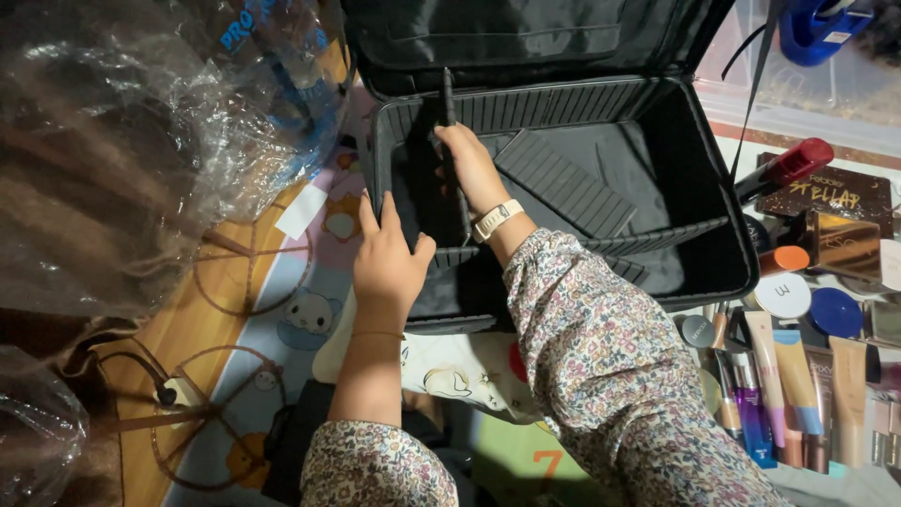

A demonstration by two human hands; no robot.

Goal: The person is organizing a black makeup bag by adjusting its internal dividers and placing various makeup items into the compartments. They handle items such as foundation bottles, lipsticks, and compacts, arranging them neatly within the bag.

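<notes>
On a floor mat printed with cartoon animals [310,319], a black cosmetics case [563,178] lies open, its lid propped back. The person's right hand [469,164], a pale watch [497,221] at the wrist, reaches into the case's left side and pinches a black padded divider [449,99] standing upright there, fingers closed around its upper edge. The left hand [389,258] rests on the case's front left wall, fingers spread and pressed against the rim, gripping nothing else. Another ribbed divider [563,183] lies flat on the case floor, just right of the right hand. Beside the case on the right, tubes of make-up [788,385] lie in a row. Crumpled clear plastic wrap [122,141] sits at left.
</notes>
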